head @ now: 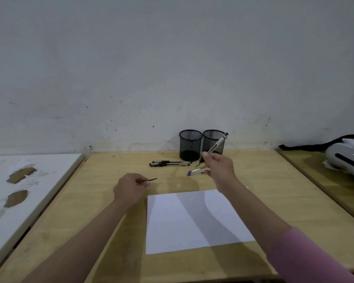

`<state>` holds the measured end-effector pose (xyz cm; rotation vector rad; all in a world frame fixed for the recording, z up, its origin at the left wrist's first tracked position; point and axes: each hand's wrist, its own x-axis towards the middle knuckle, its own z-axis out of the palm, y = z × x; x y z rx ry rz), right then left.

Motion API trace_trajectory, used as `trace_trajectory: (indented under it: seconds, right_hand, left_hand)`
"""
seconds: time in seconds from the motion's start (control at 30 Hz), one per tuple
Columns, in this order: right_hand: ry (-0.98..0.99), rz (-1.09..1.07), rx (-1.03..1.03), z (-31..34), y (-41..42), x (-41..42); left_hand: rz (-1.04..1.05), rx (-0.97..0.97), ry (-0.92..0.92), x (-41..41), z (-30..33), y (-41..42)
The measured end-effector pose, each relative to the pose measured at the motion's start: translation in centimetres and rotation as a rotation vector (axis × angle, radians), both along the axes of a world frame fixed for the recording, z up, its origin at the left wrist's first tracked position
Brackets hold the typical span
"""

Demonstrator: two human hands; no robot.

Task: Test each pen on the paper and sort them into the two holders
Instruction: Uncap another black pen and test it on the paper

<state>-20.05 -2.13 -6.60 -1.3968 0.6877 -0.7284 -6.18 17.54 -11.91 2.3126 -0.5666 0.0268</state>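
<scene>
A white sheet of paper lies flat on the wooden desk, toward its near edge and a little right of centre. At the far edge, against the wall, two black mesh holders stand side by side, touching or nearly so: the left holder and the right holder. Just in front of the left holder two black pens lie together, parallel to the far edge. The right hand is raised in front of the right holder, fingers pinched on a clear-barrelled pen that slants up across the holder's rim. Below that hand a blue-tipped pen lies on the desk, partly hidden. The left hand hovers left of the paper, fingers closed on a thin dark piece, possibly a pen cap, pointing right.
</scene>
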Motion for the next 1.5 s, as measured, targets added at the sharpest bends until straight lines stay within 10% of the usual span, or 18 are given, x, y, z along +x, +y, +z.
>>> trace_trajectory:
  seconds: [0.53,0.87,1.5]
  right_hand:
    - [-0.062,0.179,-0.175,-2.3,4.4,-0.3]
    - [0.035,0.264,-0.252,-5.9,6.8,2.0]
    - [0.049,0.274,-0.179,-5.5,9.9,4.5]
  left_hand:
    - [-0.228,-0.055,-0.071,-1.8,-0.2,3.1]
    - [-0.424,0.414,-0.141,-4.5,-1.8,6.5]
    - [-0.373,0.281,-0.148,-4.5,-2.3,6.5]
